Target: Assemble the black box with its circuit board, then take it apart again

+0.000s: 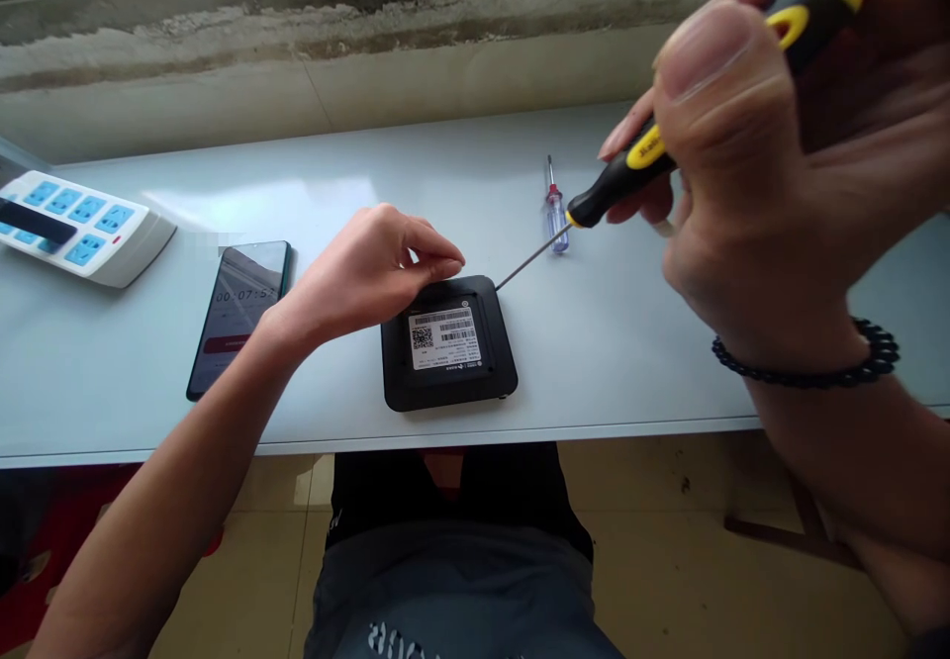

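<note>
A flat black set-top box point(449, 387) lies on the white table, its labelled side facing up. My left hand point(378, 263) is closed at the box's back edge, thumb and fingers pinched together against it. In my right hand point(772, 135), wrapped by the fingers, is a screwdriver point(616, 184) with a black and yellow handle. Its thin shaft slants down to the left, and the tip meets the back right corner of the box. Whether the tip sits in a seam cannot be seen. A small screwdriver point(556, 219) with a clear handle lies behind the box.
To the left on the table point(630, 362) lies a phone point(237, 313) showing a running timer, partly covered by my left forearm. A white power strip point(89, 229) with blue sockets stands at the far left. The wall point(416, 65) borders the table's back edge.
</note>
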A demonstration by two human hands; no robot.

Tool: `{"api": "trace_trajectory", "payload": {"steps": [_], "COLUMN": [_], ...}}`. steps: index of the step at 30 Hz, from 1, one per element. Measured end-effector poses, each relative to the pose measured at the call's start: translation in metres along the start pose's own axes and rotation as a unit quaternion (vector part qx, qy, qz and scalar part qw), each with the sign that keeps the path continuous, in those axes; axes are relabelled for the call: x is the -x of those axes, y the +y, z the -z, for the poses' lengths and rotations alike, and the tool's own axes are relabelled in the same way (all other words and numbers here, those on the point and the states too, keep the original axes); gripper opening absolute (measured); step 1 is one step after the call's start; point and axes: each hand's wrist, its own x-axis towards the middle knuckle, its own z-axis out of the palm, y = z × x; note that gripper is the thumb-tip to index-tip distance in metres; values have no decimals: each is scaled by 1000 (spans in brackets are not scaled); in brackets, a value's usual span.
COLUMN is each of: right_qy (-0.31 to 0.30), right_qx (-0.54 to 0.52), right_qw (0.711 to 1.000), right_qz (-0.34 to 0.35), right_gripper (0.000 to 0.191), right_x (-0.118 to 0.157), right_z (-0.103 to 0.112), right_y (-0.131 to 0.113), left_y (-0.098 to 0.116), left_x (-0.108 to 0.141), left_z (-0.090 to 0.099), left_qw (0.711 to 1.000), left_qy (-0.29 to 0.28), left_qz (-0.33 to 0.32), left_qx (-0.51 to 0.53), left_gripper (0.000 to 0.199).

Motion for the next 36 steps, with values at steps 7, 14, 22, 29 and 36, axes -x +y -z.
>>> {"api": "trace_trajectory", "payload": {"steps": [7, 14, 22, 29, 36], "right_qy": [47, 101, 43, -31, -144], "right_qx": [40, 40, 50, 31, 51], "right_qw": [996, 984, 987, 979, 957], "right_qz": [61, 141, 148, 200, 246], "right_gripper": [42, 36, 32, 16, 34], "right_x": [3, 4, 9, -2, -14], "right_z": [-27, -36, -36, -38, -32], "right_y": [-3, 5, 0, 3, -4], "left_y": [-9, -14, -20, -25, -31], "left_x": [9, 11, 11, 11, 10], "left_z": [-2, -7, -13, -17, -21], "left_qw": [996, 993, 990, 983, 970], "left_qy": [79, 91, 69, 12, 10], "left_qz": [-35, -69, -122, -161, -213], "left_qx": [-10, 2, -26, -85, -116], "left_gripper": [23, 29, 26, 25, 30]}}
